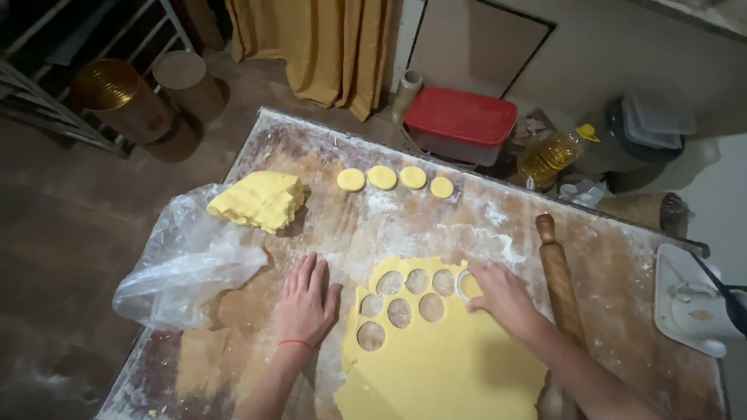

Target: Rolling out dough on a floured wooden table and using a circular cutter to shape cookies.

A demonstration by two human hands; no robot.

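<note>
Under my right hand (504, 294): grip closed on round cutter (464, 285), pressed into dough sheet (443, 358) on desk (389, 218). Left hand (306, 303) flat, holds nothing. Dough soft, tears easily; lift cut rounds by edges.

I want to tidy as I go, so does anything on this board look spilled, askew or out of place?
Nothing is damaged. Loose flour is smeared across the wooden board, and the clear plastic bag hangs crumpled over its left edge. The rolling pin lies beside the right hand, at the dough sheet's edge.
</note>
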